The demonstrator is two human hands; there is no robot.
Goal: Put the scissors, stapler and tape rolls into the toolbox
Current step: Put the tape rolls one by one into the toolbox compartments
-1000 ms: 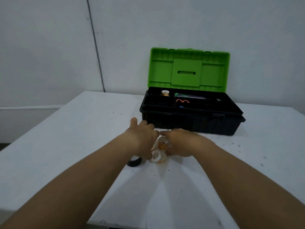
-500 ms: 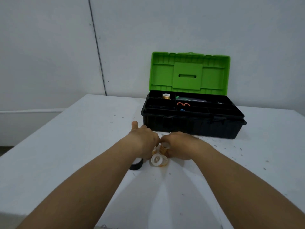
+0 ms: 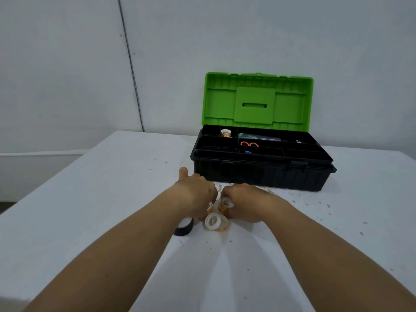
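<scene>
Reaching over a white table [image 3: 90, 199], our left hand [image 3: 195, 194] and right hand [image 3: 245, 202] each curl around small clear tape rolls [image 3: 226, 204] near the open green-lidded black plastic toolbox [image 3: 258, 174]; orange-handled scissors [image 3: 249, 144] lie inside.

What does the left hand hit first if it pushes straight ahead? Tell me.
Probably the black toolbox's front wall: the left hand points toward its left end, though depth is unclear and it might slip past.

toolbox [image 3: 258, 174] lid [image 3: 256, 100] upright, tray open above, wall blocks front
</scene>
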